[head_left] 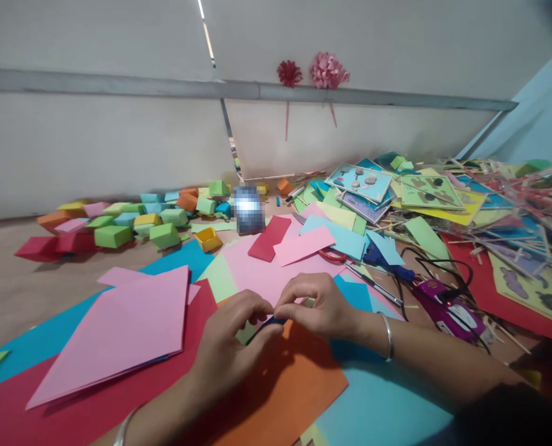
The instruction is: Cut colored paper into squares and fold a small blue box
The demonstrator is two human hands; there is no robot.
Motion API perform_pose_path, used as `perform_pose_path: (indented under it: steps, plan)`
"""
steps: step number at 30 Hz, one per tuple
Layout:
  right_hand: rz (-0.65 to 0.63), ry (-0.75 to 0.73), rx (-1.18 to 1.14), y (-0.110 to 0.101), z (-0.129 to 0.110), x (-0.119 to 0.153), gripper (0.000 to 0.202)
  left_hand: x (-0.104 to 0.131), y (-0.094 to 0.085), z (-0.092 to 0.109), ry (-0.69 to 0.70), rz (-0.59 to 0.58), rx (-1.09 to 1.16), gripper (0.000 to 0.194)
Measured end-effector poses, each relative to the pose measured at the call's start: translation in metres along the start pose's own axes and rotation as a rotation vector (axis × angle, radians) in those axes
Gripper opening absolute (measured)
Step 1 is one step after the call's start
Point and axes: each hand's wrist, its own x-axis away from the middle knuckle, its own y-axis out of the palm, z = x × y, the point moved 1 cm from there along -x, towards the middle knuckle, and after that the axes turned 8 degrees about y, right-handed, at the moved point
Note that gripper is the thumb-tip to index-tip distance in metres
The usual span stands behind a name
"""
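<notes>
My left hand (238, 331) and my right hand (315, 303) meet at the fingertips above an orange paper sheet (294, 378). Both are closed in a pinch around a small dark blue piece (278, 320), mostly hidden by the fingers; its kind I cannot make out. Under and behind the hands lie pink paper (243, 263), a red sheet (164, 371) and a light blue sheet (373, 402). To the left rests a stack of folded pink paper (127, 334). Beyond the right hand are red-handled scissors (332, 255) and a pen (373, 285).
Several coloured paper boxes (113, 235) are grouped at the back left. A purple power strip (450, 310) with black cords and a blue glue gun (387, 263) lie right. Decorated cards (359, 183) and thin sticks are heaped behind. Paper flowers (328, 71) hang on the wall rail.
</notes>
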Motion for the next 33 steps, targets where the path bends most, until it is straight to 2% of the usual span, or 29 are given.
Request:
perform_pose_path:
  steps: [3,6,9,12,14,16,18,20,22,26,30,33]
  plan:
    - [0.017,-0.061,0.073,0.005,0.0,0.003,0.017,0.001,0.001,-0.004,-0.061,-0.022,0.013,0.023]
    - [0.009,-0.067,0.113,0.005,0.001,0.001,0.018,-0.002,0.0,-0.008,-0.188,-0.119,0.116,0.023]
    - [0.055,0.049,0.041,0.0,0.005,-0.004,0.017,-0.005,-0.002,-0.01,-0.292,-0.183,0.168,0.023]
    - [0.14,0.204,-0.045,-0.009,0.013,-0.011,0.016,-0.007,-0.003,-0.014,-0.285,-0.14,0.079,0.024]
    - [0.137,0.225,-0.034,-0.015,0.017,-0.015,0.016,-0.006,-0.003,-0.018,-0.247,-0.096,0.015,0.025]
    - [0.09,0.132,0.079,-0.019,0.02,-0.018,0.016,-0.005,-0.003,-0.022,-0.191,-0.07,-0.042,0.024]
    - [0.038,-0.044,0.272,-0.018,0.021,-0.017,0.015,-0.003,-0.002,-0.025,-0.112,-0.072,-0.1,0.024]
    - [-0.013,-0.214,0.477,-0.014,0.022,-0.015,0.014,-0.002,-0.001,-0.025,-0.025,-0.081,-0.144,0.022]
    - [-0.054,-0.316,0.611,-0.009,0.023,-0.012,0.016,-0.002,-0.001,-0.023,0.038,-0.079,-0.171,0.021]
    - [-0.113,-0.361,0.598,-0.007,0.024,-0.01,0.02,-0.004,-0.004,-0.017,0.076,-0.079,-0.185,0.023]
    - [-0.111,-0.394,0.51,-0.011,0.018,-0.011,0.021,-0.006,-0.006,-0.017,0.093,-0.09,-0.2,0.024]
    - [-0.115,-0.384,0.48,-0.008,0.016,-0.009,0.021,-0.004,-0.003,-0.02,0.18,-0.104,-0.247,0.022]
